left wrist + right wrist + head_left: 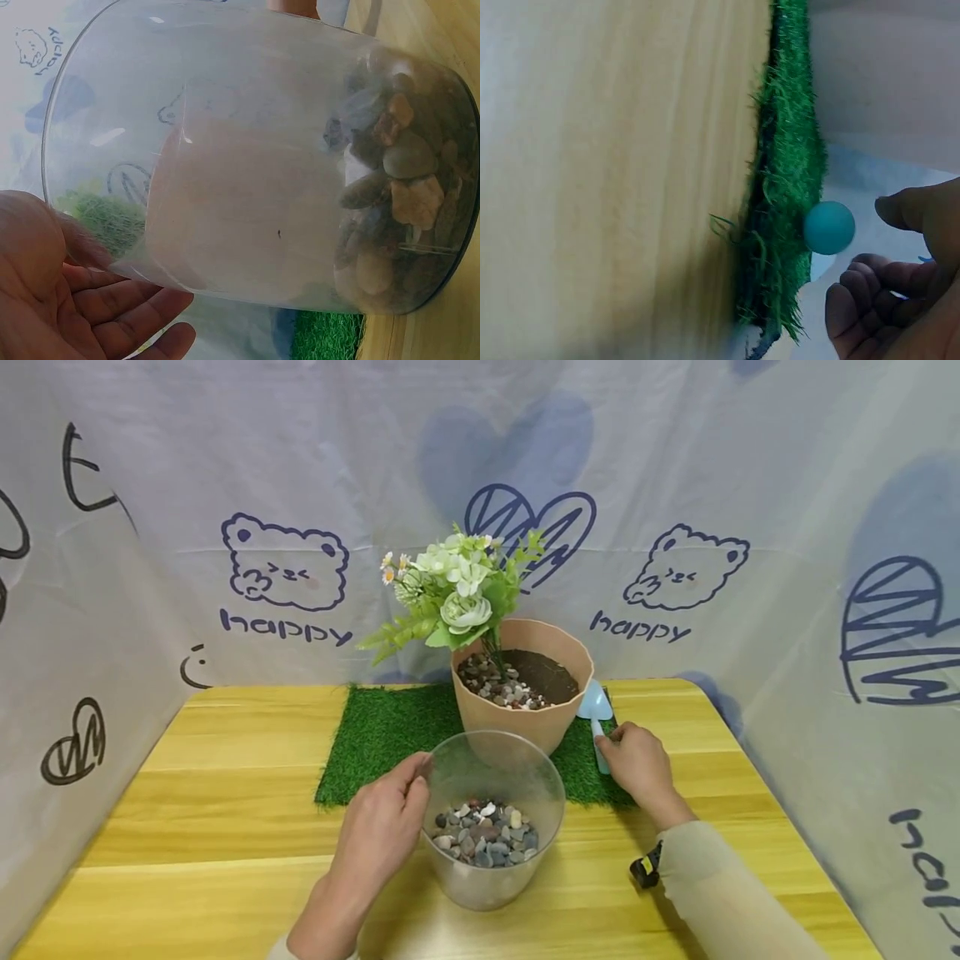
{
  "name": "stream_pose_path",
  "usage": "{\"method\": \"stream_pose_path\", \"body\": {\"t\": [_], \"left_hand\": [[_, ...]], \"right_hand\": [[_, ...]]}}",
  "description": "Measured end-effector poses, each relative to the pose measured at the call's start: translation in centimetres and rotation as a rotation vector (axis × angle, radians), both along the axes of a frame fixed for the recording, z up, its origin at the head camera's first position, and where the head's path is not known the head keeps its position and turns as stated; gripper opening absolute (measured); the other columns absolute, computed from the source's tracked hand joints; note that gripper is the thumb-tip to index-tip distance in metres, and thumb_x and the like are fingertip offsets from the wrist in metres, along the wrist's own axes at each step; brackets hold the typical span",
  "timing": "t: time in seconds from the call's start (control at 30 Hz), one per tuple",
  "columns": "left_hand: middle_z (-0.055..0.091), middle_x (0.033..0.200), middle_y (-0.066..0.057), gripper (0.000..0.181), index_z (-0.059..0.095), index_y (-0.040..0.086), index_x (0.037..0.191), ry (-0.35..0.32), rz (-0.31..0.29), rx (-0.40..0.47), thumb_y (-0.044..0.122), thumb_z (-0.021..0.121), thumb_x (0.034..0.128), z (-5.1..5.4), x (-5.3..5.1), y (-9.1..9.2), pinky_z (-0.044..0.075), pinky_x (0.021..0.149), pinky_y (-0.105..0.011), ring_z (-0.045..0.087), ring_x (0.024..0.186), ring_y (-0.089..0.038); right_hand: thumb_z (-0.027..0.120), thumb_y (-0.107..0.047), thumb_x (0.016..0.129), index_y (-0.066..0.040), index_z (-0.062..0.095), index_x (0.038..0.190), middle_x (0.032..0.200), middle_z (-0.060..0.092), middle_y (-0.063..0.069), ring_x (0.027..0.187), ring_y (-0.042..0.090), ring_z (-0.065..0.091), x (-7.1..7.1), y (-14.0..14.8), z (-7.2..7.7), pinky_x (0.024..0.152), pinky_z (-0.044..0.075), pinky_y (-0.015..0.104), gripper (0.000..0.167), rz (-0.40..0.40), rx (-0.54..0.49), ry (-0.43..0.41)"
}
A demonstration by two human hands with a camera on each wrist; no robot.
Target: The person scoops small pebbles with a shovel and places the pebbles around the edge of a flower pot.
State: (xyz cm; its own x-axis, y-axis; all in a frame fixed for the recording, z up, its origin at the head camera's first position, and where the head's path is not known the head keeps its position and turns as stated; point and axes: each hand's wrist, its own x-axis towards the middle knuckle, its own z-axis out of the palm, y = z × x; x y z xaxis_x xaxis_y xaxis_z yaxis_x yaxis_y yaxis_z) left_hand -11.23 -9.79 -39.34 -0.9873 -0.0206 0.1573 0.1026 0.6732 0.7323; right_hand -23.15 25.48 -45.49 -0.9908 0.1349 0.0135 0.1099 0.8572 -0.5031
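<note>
1. For the right hand (637, 764), we judge the step at hand to be taking hold of the light-blue trowel (596, 703). We would do well to bring thumb and fingers together around the handle's middle rather than nudge its end, and to lift straight up so the mat isn't dragged along.
2. That right hand is released: the right wrist view shows thumb and loosely bent fingers apart, with a gap about the handle. Whether a fingertip brushes it, we cannot tell.
3. With the left hand (382, 822), we grasp the clear tub (487, 885) by the left of its rim. A light, steady hold should keep it upright; how thumb and fingers divide inside and outside, we cannot tell.
4. Inside the tub, mixed pebbles (487, 835) cover the bottom; it stands on the wooden table (225, 827), in front of the pot.
5. The trowel lies at the right of the green mat (397, 727), blade away from us, just beside the peach pot (525, 721).
6. In the pot, we see pale flowers (465, 577) leaning left, with small stones (513, 693) around their stems and dark soil (543, 668) to the right.
</note>
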Motion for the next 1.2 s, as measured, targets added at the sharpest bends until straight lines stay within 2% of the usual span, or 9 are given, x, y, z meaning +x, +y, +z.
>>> {"method": "stream_pose_path", "body": {"t": [0.17, 0.4, 0.63, 0.8, 0.97, 1.1, 1.2], "left_hand": [[0.07, 0.089, -0.005, 0.043, 0.063, 0.014, 0.147, -0.008, -0.008, 0.003, 0.019, 0.049, 0.1069, 0.04, -0.09, -0.02, 0.04, 0.04, -0.027, 0.043, 0.048, -0.012], [0.054, 0.065, 0.002, 0.041, 0.068, 0.014, 0.142, -0.001, -0.024, -0.011, 0.018, 0.05, 0.1048, 0.25, -0.16, -0.06, 0.031, 0.036, -0.023, 0.036, 0.043, -0.009], [0.054, 0.063, 0.003, 0.04, 0.069, 0.012, 0.139, 0.007, -0.022, -0.011, 0.017, 0.051, 0.1038, 0.37, -0.16, -0.05, 0.026, 0.036, -0.019, 0.033, 0.043, -0.007], [0.061, 0.069, 0.002, 0.039, 0.07, 0.012, 0.138, 0.003, -0.019, -0.021, 0.018, 0.052, 0.1035, 0.38, -0.26, -0.1, 0.027, 0.035, -0.02, 0.033, 0.042, -0.008], [0.072, 0.085, -0.004, 0.039, 0.07, 0.012, 0.137, 0.0, -0.01, -0.019, 0.019, 0.053, 0.1032, 0.32, -0.31, -0.19, 0.028, 0.035, -0.021, 0.034, 0.042, -0.008], [0.076, 0.093, -0.006, 0.039, 0.071, 0.012, 0.137, -0.002, -0.003, -0.015, 0.019, 0.053, 0.1029, 0.29, -0.3, -0.27, 0.029, 0.035, -0.022, 0.035, 0.042, -0.009], [0.077, 0.098, -0.006, 0.039, 0.071, 0.013, 0.136, -0.004, 0.0, -0.012, 0.019, 0.053, 0.1027, 0.27, -0.3, -0.32, 0.031, 0.036, -0.023, 0.036, 0.043, -0.009]], "right_hand": [[0.061, -0.042, 0.104, -0.002, 0.063, 0.091, 0.079, 0.063, 0.016, 0.066, 0.029, 0.059, -0.24, -0.33, -0.57, 0.053, 0.044, 0.039, 0.042, -0.011, 0.067, -0.048], [0.063, -0.041, 0.103, -0.001, 0.062, 0.085, 0.073, 0.062, 0.015, 0.063, 0.029, 0.058, -0.01, -0.54, -0.76, 0.051, 0.046, 0.04, 0.044, -0.01, 0.103, -0.118], [0.062, -0.04, 0.103, 0.002, 0.062, 0.086, 0.074, 0.062, 0.016, 0.063, 0.03, 0.059, -0.14, -0.28, -1.07, 0.051, 0.047, 0.04, 0.045, -0.014, 0.1, -0.143], [0.06, -0.038, 0.102, 0.0, 0.064, 0.086, 0.074, 0.064, 0.015, 0.063, 0.03, 0.061, -0.32, 0.03, -1.06, 0.05, 0.047, 0.04, 0.042, -0.04, 0.075, -0.125], [0.055, -0.034, 0.104, 0.003, 0.063, 0.093, 0.078, 0.065, 0.019, 0.065, 0.033, 0.061, -0.27, 0.11, -0.93, 0.051, 0.047, 0.041, 0.039, -0.081, 0.034, -0.086], [0.052, -0.029, 0.106, 0.007, 0.063, 0.112, 0.094, 0.069, 0.026, 0.072, 0.036, 0.064, -0.23, 0.05, -0.94, 0.056, 0.049, 0.042, 0.038, -0.125, -0.014, -0.034], [0.05, -0.029, 0.106, 0.007, 0.06, 0.126, 0.106, 0.07, 0.03, 0.082, 0.042, 0.068, -0.24, -0.01, -0.94, 0.062, 0.052, 0.048, 0.043, -0.168, -0.054, 0.023]]}}
